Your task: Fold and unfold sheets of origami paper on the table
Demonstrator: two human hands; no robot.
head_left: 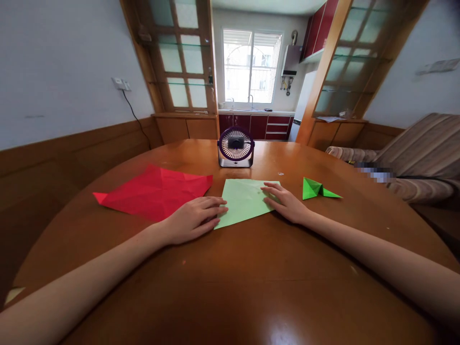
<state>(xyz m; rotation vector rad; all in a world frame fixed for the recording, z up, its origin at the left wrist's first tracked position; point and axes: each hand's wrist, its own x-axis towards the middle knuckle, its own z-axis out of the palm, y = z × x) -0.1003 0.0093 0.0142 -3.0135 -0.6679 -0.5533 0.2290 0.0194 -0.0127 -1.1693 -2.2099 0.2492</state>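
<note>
A pale green sheet of paper (241, 200) lies flat on the wooden table, with faint creases on it. My left hand (196, 215) rests at the sheet's left edge, fingers stretched out and the tips touching it. On the right side of the sheet lies my right hand (285, 201), its fingers extended over the paper. Left of the sheet is a large red paper (158, 189), creased, with one corner folded at its far left; my left hand overlaps its near edge. A folded bright green paper shape (316, 189) stands to the right of my right hand.
A small dark purple fan (236, 146) stands behind the green sheet on the round wooden table (230, 297). To the right is a striped sofa (424, 148). Cabinets and a kitchen window (251, 64) are beyond the table.
</note>
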